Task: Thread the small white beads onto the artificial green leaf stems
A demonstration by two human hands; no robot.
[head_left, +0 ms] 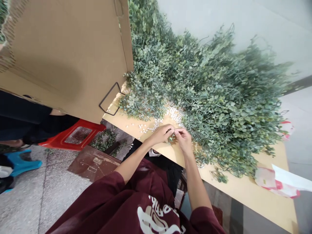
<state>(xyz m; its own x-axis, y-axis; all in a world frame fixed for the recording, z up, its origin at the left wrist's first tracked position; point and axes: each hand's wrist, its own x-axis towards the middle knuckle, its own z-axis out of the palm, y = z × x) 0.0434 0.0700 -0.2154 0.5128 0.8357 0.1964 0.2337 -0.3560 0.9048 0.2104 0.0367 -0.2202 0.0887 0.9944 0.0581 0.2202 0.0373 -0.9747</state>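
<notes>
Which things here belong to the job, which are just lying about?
In use: left hand, right hand, small green sprig, artificial foliage pile, white beads.
Lying about: cardboard box, red stool, blue stool, plastic bag.

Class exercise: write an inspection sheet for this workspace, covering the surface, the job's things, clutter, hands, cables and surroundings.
Surface: tan board tabletop.
Job's things: small sprig, heaped leafy green sprays, loose white beads.
Clutter: red-and-white plastic bag, white paper, large cardboard sheet, dark wire loop.
Hands: left hand and right hand both pinch the sprig at the table's edge.
Cables: nothing seen.
Surroundings: red stool, blue stool, concrete floor, pale wall, another person's dark clothing.
</notes>
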